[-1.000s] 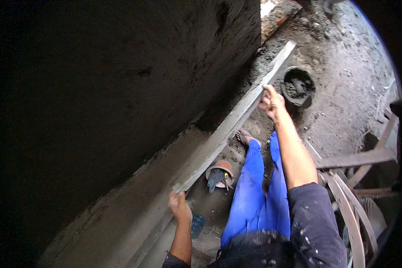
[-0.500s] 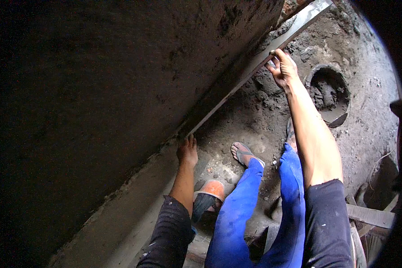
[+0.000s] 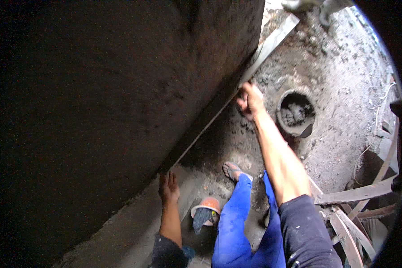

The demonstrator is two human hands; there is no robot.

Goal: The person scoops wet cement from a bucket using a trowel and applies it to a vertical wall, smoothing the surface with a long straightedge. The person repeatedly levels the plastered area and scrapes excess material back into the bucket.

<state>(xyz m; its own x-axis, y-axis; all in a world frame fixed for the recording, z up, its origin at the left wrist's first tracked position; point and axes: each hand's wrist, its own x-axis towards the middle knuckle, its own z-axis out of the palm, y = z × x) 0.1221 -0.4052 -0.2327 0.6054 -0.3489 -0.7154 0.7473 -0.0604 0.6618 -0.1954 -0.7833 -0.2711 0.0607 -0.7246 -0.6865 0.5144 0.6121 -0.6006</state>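
A long board ran along the dark wall.
Right hand pinched its edge; left hand, shadowed, had a grip I couldn't tell; even pressure seemed wise.

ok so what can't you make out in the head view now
All in the head view:
Whether the left hand grips the long straightedge: hidden by the hand itself
Right hand: fingers blurred
Inside of the orange bucket: largely covered by a dark bundle
Bluish object: partly behind the left sleeve
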